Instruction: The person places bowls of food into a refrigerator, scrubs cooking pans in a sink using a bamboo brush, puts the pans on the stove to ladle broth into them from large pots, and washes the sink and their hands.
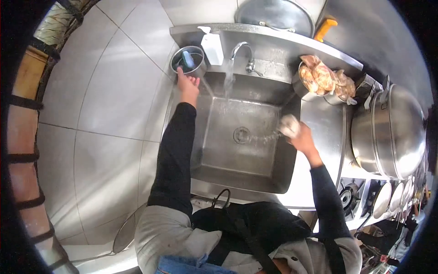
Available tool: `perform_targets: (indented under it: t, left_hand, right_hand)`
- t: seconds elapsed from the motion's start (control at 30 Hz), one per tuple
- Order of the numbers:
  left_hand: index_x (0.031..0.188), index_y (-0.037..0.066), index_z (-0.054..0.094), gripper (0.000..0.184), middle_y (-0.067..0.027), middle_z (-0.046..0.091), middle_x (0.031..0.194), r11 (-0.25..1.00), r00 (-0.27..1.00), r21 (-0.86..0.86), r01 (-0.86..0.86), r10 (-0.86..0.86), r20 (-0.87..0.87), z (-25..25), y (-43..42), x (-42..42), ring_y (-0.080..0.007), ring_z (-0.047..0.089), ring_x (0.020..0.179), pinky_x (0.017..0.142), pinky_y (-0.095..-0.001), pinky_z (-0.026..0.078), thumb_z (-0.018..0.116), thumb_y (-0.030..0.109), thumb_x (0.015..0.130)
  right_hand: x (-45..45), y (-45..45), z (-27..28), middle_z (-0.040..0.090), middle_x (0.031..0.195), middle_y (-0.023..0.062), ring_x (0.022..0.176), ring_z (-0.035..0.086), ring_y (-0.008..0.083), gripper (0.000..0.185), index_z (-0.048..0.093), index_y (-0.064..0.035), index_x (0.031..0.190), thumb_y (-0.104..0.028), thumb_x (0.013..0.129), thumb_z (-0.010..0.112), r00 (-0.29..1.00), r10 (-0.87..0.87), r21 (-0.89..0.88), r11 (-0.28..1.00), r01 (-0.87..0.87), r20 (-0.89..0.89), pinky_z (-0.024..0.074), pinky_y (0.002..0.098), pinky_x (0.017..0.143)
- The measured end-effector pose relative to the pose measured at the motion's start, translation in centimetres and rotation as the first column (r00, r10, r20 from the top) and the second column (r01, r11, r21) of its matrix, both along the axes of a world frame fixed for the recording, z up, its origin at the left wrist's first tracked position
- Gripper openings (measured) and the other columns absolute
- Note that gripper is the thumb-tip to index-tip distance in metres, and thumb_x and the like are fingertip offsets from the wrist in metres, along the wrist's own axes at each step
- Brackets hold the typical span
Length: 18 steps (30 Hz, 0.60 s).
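My left hand (187,86) is at the near rim of a round metal pot (200,69) on the sink's left back corner. Its fingers are apart, one reaching to the rim, with nothing visible between them. A light-blue sponge-like item (188,59) sits inside the pot. Over the right side of the steel sink (237,157), my right hand (302,139) grips a small whitish object (289,126), too blurred to name. A streak of water trails from it toward the drain (241,135). Water runs from the curved faucet (242,45) into the basin.
A white bottle (212,48) stands left of the faucet. Bagged food (319,75) sits in metal containers at the right back corner. Large steel pots (388,132) and a stove burner (350,196) are to the right. An orange-handled tool (325,29) and dark round lid (273,14) lie behind.
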<state>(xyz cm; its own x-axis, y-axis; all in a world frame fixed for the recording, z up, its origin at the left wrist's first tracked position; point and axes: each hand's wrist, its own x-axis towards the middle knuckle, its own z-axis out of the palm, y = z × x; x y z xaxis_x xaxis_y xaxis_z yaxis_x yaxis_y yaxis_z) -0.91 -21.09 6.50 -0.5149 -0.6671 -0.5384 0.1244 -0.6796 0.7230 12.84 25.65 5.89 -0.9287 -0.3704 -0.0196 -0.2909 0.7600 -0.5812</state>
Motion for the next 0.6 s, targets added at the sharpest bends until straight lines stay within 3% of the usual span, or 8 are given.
perform_targets:
  t: [0.03, 0.07, 0.13, 0.2, 0.27, 0.3, 0.43, 0.6]
  left_hand:
    - [0.098, 0.001, 0.058, 0.029, -0.0069, 0.054, 0.072, 0.999, 0.999, -0.018, 0.031, -0.031, -0.011, -0.8, -1.6, -0.7, -0.0198, 0.059, 0.068, 0.065, -0.0307, 0.055, 0.065, 0.029, 0.092]
    - [0.095, 0.001, 0.058, 0.023, -0.0081, 0.054, 0.073, 0.997, 0.998, -0.038, 0.063, -0.064, -0.023, -2.4, -3.4, -2.2, -0.0199, 0.059, 0.066, 0.063, -0.0296, 0.056, 0.065, 0.022, 0.09]
    - [0.09, -0.001, 0.057, 0.013, -0.0093, 0.054, 0.073, 0.997, 0.998, -0.059, 0.056, -0.057, -0.01, -3.2, -3.4, -3.3, -0.0199, 0.059, 0.064, 0.061, -0.0291, 0.056, 0.064, 0.009, 0.087]
    - [0.086, -0.001, 0.056, 0.004, -0.0095, 0.054, 0.074, 0.997, 0.998, -0.064, -0.04, 0.042, 0.043, -3.0, -1.7, -2.4, -0.02, 0.059, 0.064, 0.062, -0.0303, 0.056, 0.06, -0.001, 0.084]
    - [0.079, 0.002, 0.052, 0.007, -0.0079, 0.052, 0.071, 0.992, 0.998, -0.126, 0.029, -0.035, -0.049, -6.6, -0.9, 0.4, -0.019, 0.056, 0.063, 0.057, -0.0333, 0.053, 0.058, 0.002, 0.082]
    - [0.08, 0.005, 0.052, 0.007, -0.0057, 0.052, 0.071, 0.989, 0.996, -0.128, 0.07, -0.077, -0.049, -6.2, 0.8, 3.1, -0.0169, 0.053, 0.06, 0.055, -0.0336, 0.049, 0.059, 0.004, 0.08]
    - [0.082, 0.007, 0.052, 0.011, -0.004, 0.053, 0.072, 0.925, 0.956, -0.244, 0.292, -0.271, 0.117, -8.1, 5.3, 9.1, -0.0159, 0.051, 0.059, 0.053, -0.0321, 0.045, 0.06, 0.003, 0.076]
    - [0.084, 0.008, 0.054, 0.014, -0.0046, 0.054, 0.073, 0.811, 0.839, -0.223, 0.541, -0.502, 0.212, -11.7, 10.5, 9.6, -0.0163, 0.053, 0.059, 0.05, -0.0317, 0.043, 0.06, 0.002, 0.073]
  right_hand:
    - [2.3, 1.8, 1.4, 0.069, 0.102, 0.024, 0.099, 0.069, 0.0351, 0.029, 0.064, 0.0026, 0.107, -0.01, 0.082, 0.072, 0.974, -0.22, -0.194, 0.959, 0.205, -0.062, 0.0534, 0.0398, 0.087]
    - [3.8, 5.5, -0.3, 0.071, 0.103, 0.0198, 0.098, 0.07, 0.0328, 0.044, 0.058, -0.0001, 0.119, -0.011, 0.081, 0.077, 0.957, -0.265, -0.221, 0.947, 0.235, -0.119, 0.0538, 0.0395, 0.087]
    - [7.5, 10.0, -0.6, 0.064, 0.117, 0.0217, 0.107, 0.064, 0.036, 0.071, 0.043, -0.0041, 0.138, -0.012, 0.078, 0.081, 0.865, -0.501, -0.223, 0.842, 0.491, 0.013, 0.051, 0.0403, 0.092]
    - [11.1, 14.0, -3.0, 0.049, 0.132, 0.0236, 0.121, 0.052, 0.0385, 0.096, 0.027, -0.0108, 0.15, -0.028, 0.075, 0.085, 0.842, -0.518, 0.064, 0.845, 0.531, -0.148, 0.0426, 0.0483, 0.102]
    - [13.9, 14.7, -5.6, 0.037, 0.138, 0.0234, 0.13, 0.04, 0.0395, 0.102, 0.028, -0.0147, 0.152, -0.046, 0.073, 0.083, 0.826, -0.519, 0.177, 0.812, 0.557, -0.219, 0.0327, 0.0574, 0.106]
    - [14.2, 15.1, -7.3, 0.04, 0.138, 0.0208, 0.131, 0.039, 0.0371, 0.103, 0.029, -0.0176, 0.152, -0.062, 0.072, 0.077, 0.807, -0.498, 0.12, 0.823, 0.555, -0.317, 0.0292, 0.0608, 0.106]
    - [13.7, 14.0, -7.6, 0.042, 0.138, 0.0174, 0.129, 0.04, 0.0368, 0.096, 0.034, -0.0168, 0.15, -0.065, 0.076, 0.072, 0.727, -0.613, 0.259, 0.681, 0.685, -0.31, 0.0274, 0.0555, 0.108]
    - [13.8, 14.2, -7.6, 0.044, 0.136, 0.0175, 0.128, 0.041, 0.0361, 0.093, 0.039, -0.0148, 0.146, -0.064, 0.075, 0.073, 0.719, -0.607, 0.242, 0.682, 0.69, -0.337, 0.0285, 0.0528, 0.107]
